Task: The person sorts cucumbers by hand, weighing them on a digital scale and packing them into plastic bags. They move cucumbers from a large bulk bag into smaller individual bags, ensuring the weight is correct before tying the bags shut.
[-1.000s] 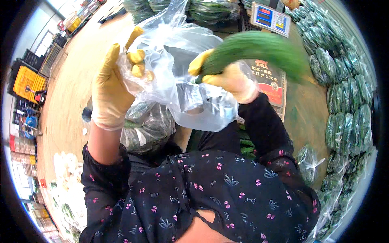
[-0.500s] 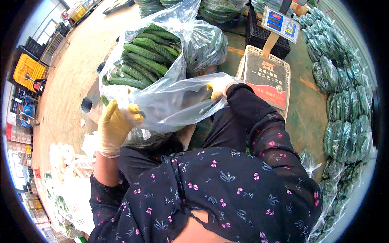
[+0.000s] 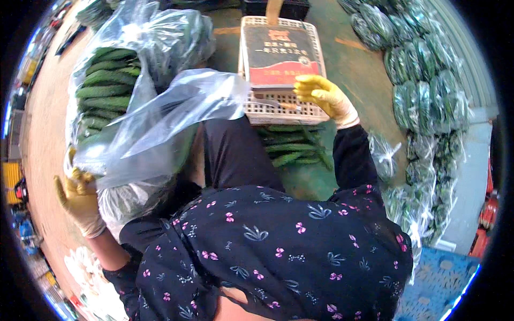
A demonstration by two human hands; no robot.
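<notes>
A large clear plastic bag [image 3: 176, 101] of green cucumbers [image 3: 110, 80] stands at the left, its mouth spread and its loose film draped toward the middle. My left hand [image 3: 80, 200], in a yellow-palmed glove, pinches the bag's near left edge. My right hand [image 3: 326, 96], gloved alike, is off the bag, fingers stretched out and nothing in them. It hovers by the near right corner of a cream plastic basket [image 3: 284, 119] on the scale. In that basket, near my fingertips, lies a slim thing with a light brown end [image 3: 289, 106], too small to name.
A dark and red box [image 3: 284, 59] sits in the basket. Loose cucumbers [image 3: 294, 144] lie on the green floor before it. Rows of bagged cucumbers [image 3: 428, 101] line the right side. Another full bag [image 3: 176, 43] stands behind the open one. White bags [image 3: 93, 278] lie lower left.
My right hand has let go of the bag's edge and moved to the basket. My left hand stays at the bag. The view has swung right, so the bag appears farther left.
</notes>
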